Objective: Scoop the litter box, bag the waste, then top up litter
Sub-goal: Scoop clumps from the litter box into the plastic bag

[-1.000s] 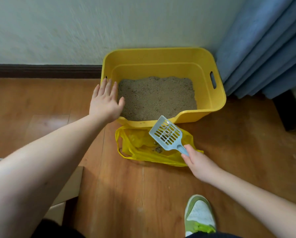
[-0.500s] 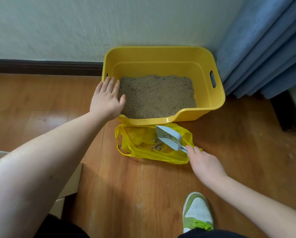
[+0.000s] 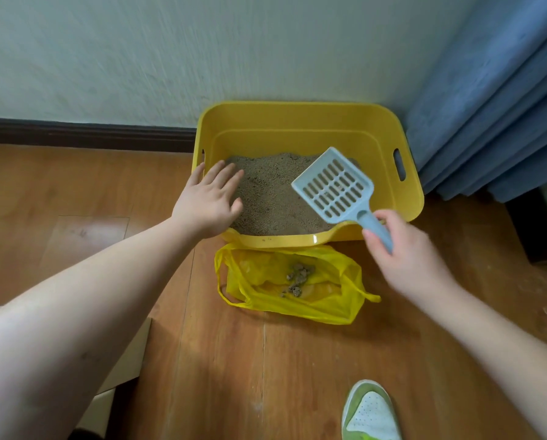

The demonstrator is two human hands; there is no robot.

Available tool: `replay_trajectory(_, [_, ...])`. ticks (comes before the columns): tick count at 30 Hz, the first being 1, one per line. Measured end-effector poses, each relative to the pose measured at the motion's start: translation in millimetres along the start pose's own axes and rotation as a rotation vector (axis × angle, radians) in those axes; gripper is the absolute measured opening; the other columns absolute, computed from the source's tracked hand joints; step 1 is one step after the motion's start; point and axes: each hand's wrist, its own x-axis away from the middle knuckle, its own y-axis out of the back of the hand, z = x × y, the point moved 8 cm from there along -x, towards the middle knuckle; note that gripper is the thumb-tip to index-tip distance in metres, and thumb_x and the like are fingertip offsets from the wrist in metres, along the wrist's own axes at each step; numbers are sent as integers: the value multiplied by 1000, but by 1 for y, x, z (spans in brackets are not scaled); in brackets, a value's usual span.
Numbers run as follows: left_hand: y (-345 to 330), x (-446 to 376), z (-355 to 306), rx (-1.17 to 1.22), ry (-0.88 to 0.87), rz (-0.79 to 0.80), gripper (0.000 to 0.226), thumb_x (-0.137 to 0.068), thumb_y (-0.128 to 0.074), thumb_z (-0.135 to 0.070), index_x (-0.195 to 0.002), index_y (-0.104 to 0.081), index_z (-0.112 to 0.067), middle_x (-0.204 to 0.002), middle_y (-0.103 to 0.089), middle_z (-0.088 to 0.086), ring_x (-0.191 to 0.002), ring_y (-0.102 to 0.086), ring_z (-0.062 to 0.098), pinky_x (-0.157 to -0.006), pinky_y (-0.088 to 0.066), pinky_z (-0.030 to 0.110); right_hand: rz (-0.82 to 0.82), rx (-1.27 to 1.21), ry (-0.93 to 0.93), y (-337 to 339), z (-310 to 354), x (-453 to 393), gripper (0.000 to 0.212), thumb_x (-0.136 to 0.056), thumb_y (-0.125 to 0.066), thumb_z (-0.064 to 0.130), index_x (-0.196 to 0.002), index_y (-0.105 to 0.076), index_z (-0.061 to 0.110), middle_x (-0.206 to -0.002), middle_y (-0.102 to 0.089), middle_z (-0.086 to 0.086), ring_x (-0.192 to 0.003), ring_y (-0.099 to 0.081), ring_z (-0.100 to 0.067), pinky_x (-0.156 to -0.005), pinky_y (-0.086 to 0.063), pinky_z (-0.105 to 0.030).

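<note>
A yellow litter box [image 3: 297, 119] stands against the wall, holding tan litter [image 3: 272, 198]. My left hand [image 3: 207, 201] rests flat with straight fingers on the box's left front rim. My right hand [image 3: 402, 252] grips the handle of a pale blue slotted scoop [image 3: 335, 185], which hangs over the right side of the litter, looking empty. In front of the box a yellow plastic bag [image 3: 329, 300] lies open on the floor with a few clumps of waste [image 3: 299, 276] inside.
Wooden floor [image 3: 297, 376] all around. A blue curtain [image 3: 494, 106] hangs right of the box, with a dark furniture base [image 3: 526, 230] below it. A cardboard box edge [image 3: 119, 369] sits at lower left. My green-and-white shoe [image 3: 372, 414] is at the bottom.
The scoop tipped its clumps into the yellow bag, then my right hand lifted it up and back over the litter box. My left hand stayed on the rim.
</note>
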Motion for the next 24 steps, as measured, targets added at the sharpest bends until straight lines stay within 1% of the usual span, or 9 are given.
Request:
replay_trajectory(2, [0, 0, 1, 8, 10, 0, 72, -91, -6, -52, -156, -18, -22, -162, -19, 4, -151, -9, 21, -122, -2, 46, -33, 21, -36, 19, -10, -27, 25, -95, -52, 30, -115, -57, 15, -83, -62, -5, -68, -55, -23, -58, -37, -31])
replay_trajectory(4, [-2, -1, 1, 13, 14, 7, 75, -89, -5, -53, -156, -18, -22, -163, -19, 4, -151, -9, 20, -122, -2, 45, -3, 65, -91, 29, -25, -53, 26, -96, -50, 32, -114, -61, 15, -82, -63, -6, -69, -56, -22, -57, -40, -33])
replay_trajectory(6, [-2, -1, 1, 18, 24, 12, 77, -87, -4, -53, -156, -19, -22, -163, -19, 4, -151, -9, 20, -122, -3, 45, 85, 183, -150, 29, -41, -76, 30, -97, -48, 33, -114, -64, 14, -85, -64, -9, -71, -56, -23, -59, -44, -34])
replay_trajectory(8, [-3, -1, 2, 19, 32, 11, 78, -86, -4, -53, -156, -19, -21, -163, -19, 3, -151, -9, 19, -122, -3, 44, 196, 316, -225, 22, -60, -94, 35, -97, -48, 35, -120, -64, 14, -91, -64, -9, -72, -57, -22, -58, -46, -33])
replay_trajectory(10, [-3, -2, 2, 23, 34, 15, 78, -87, -5, -53, -156, -19, -21, -163, -19, 3, -151, -9, 19, -122, -3, 44, 303, 408, -281, 9, -72, -106, 38, -96, -50, 36, -124, -63, 16, -96, -65, -9, -77, -59, -22, -62, -52, -33])
replay_trajectory(12, [-2, -2, 3, 35, 36, 21, 76, -88, -7, -53, -156, -18, -21, -163, -18, 3, -151, -8, 19, -122, -3, 44, 397, 461, -267, -11, -76, -112, 35, -94, -51, 37, -118, -67, 16, -92, -67, -7, -77, -60, -21, -66, -55, -35])
replay_trajectory(17, [-2, -2, 2, 35, 40, 13, 76, -87, -9, -52, -155, -21, -20, -162, -20, 3, -151, -10, 18, -122, -4, 43, 493, 538, -298, -42, -84, -116, 34, -89, -56, 38, -104, -72, 13, -80, -66, -4, -72, -61, -21, -60, -51, -31])
replay_trajectory(20, [-2, -3, 3, 34, 40, 1, 77, -87, -8, -52, -155, -23, -19, -162, -22, 3, -150, -12, 18, -122, -5, 43, 511, 526, -335, -57, -86, -123, 34, -89, -56, 38, -105, -69, 11, -82, -65, -6, -74, -61, -23, -59, -49, -32])
replay_trajectory(24, [-2, -3, 3, 36, 41, -8, 77, -87, -8, -53, -154, -25, -18, -161, -23, 4, -150, -13, 19, -122, -6, 43, 529, 472, -354, -76, -81, -126, 33, -93, -51, 31, -111, -64, 6, -78, -58, -5, -69, -56, -22, -50, -38, -27])
